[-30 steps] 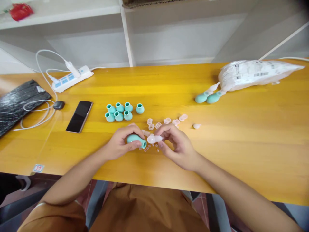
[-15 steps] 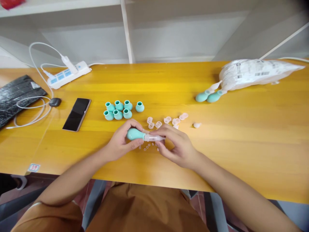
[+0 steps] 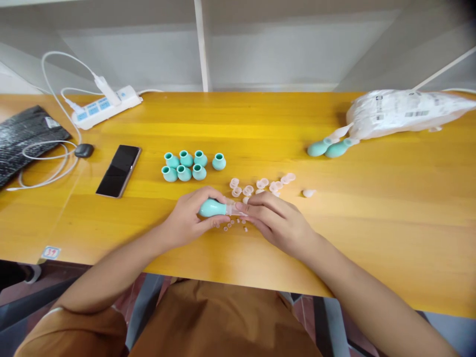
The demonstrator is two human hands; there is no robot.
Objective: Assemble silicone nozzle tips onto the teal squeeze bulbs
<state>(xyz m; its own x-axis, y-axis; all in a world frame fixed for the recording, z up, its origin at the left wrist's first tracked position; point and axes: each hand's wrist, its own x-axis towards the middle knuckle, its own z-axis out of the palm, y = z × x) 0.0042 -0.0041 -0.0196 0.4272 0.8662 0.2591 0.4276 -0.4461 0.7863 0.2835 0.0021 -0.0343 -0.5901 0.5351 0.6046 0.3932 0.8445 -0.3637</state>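
My left hand (image 3: 188, 218) is closed around a turquoise squeeze bulb (image 3: 212, 208), lying on its side with its neck to the right. A clear nozzle (image 3: 232, 210) sits at the bulb's neck, and the fingers of my right hand (image 3: 277, 218) are pinched on it, hiding its tip. Just beyond my hands lie several translucent cup-shaped pieces (image 3: 248, 190). Several tiny clear rings (image 3: 229, 225) are scattered below the nozzle. Left of the cup-shaped pieces stand several turquoise bulbs (image 3: 184, 172), their open mouths up.
Two bulbs with nozzles fitted (image 3: 336, 148) lie beside a white plastic bag (image 3: 405, 115) at the back right. A single clear nozzle piece (image 3: 308, 193) lies to the right. On the left are a phone (image 3: 118, 171), a power strip (image 3: 107, 107), a white cable and a black package (image 3: 29, 141).
My right hand has slid left along the nozzle, covering its tip with the fingers. My left hand still holds the bulb. The whole view has shifted slightly.
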